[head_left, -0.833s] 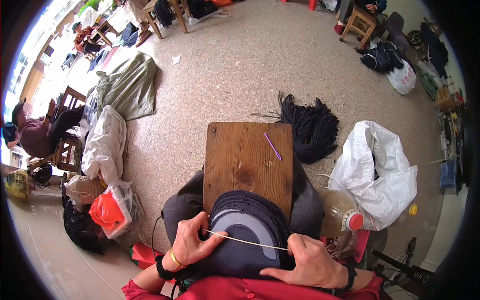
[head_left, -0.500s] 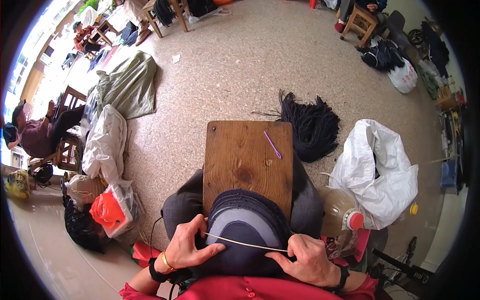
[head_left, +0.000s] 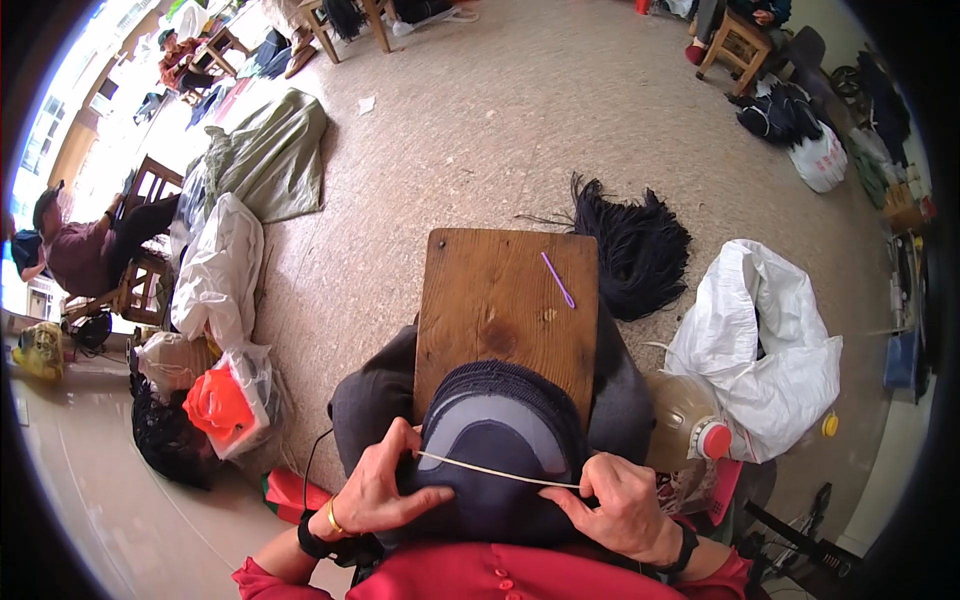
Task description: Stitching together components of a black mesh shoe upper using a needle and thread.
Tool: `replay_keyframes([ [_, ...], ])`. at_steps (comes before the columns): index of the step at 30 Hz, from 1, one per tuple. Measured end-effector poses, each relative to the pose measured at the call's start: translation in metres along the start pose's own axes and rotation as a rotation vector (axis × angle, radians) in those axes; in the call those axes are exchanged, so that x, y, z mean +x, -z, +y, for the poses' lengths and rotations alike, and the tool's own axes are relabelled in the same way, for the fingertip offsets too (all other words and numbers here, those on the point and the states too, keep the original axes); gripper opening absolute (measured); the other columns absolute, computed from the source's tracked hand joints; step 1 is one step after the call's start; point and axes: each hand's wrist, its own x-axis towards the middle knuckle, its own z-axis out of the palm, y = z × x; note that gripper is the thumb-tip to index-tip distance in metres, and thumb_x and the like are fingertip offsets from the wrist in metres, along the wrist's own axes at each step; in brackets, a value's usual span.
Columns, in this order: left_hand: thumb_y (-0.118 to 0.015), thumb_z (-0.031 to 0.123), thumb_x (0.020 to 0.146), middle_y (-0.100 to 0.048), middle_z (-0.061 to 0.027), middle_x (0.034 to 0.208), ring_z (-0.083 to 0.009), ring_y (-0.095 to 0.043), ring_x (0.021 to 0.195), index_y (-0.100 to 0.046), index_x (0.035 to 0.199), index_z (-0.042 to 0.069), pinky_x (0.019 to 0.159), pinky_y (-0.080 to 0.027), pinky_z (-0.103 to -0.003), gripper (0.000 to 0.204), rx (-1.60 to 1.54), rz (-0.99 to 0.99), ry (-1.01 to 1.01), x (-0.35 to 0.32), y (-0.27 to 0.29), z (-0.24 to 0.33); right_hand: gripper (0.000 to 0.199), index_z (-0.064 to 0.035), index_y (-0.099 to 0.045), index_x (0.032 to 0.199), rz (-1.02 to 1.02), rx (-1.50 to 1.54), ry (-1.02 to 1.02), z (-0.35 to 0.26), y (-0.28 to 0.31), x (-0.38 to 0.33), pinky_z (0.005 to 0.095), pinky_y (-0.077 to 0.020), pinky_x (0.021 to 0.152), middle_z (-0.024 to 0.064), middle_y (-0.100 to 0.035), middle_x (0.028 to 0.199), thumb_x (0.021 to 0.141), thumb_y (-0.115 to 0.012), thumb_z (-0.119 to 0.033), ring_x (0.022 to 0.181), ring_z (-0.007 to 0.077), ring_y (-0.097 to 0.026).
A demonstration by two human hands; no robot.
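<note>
Both hands stretch a thin pale cord taut between them. My left hand pinches its left end with thumb and fingers. At the other end my right hand grips it in curled fingers. Under the cord, on my lap against the stool, lies a dark blue rounded piece with a light grey arc and a ribbed, layered far edge; its exact kind I cannot make out. A purple plastic needle rests on the wooden stool in front of me, apart from both hands.
A bundle of black cords lies on the floor beyond the stool. To the right are a white woven sack and a red-capped plastic jug. Bags and an orange-red plastic bag lie left. A seated person is farther left.
The view has shifted slightly, so the stool and floor things appear a little to the right. Both hands still hold the cord taut over the dark blue piece.
</note>
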Motion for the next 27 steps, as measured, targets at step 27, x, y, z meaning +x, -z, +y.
replay_keyframes([
  [27,-0.087,0.02,0.08,-0.056,-0.0136,0.065,-0.0213,-0.067,0.07,-0.051,0.069,0.002,0.067,-0.053,-0.033,0.042,-0.021,0.16,0.115,-0.001,-0.013,-0.008,0.044,-0.0025,-0.054,0.082,-0.153,0.178,-0.047,0.019,0.005,-0.014,0.0379,-0.0535,0.062,0.0119,-0.059,0.079,0.075,-0.09,-0.028,0.069,0.0299,-0.063],
])
